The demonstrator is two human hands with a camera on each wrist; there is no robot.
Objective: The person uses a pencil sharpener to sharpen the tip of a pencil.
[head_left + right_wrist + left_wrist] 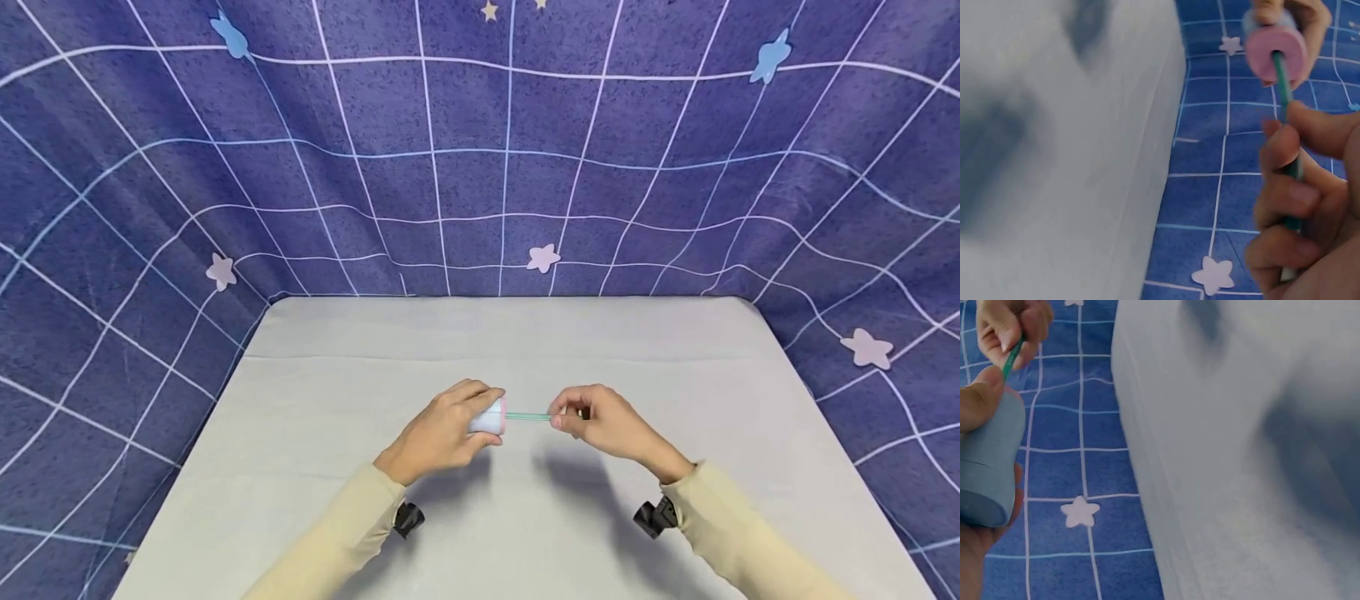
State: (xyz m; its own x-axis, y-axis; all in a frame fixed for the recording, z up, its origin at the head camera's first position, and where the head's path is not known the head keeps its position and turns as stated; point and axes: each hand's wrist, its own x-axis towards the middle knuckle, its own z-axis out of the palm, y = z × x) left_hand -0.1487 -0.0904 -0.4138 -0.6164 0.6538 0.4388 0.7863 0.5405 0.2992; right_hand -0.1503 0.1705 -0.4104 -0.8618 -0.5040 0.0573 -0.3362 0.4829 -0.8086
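My left hand (442,429) grips a light blue pencil sharpener (489,417) with a pink end, held sideways above the table. In the right wrist view, that pink end of the pencil sharpener (1261,57) has a dark round hole, and a green pencil (1283,81) reaches into it. The pencil's tip is hidden inside. With thumb and fingers, my right hand (600,421) pinches the pencil (527,416), its other fingers curled along the shaft. The left wrist view shows the sharpener's rounded body (994,447) between my thumb and fingers.
Beneath both hands lies a table covered with a pale cloth (480,333), with the hands' shadows on it. A blue curtain (465,183) with grid lines and stars rises behind and at both sides. Small black cameras (408,519) sit on the wrists.
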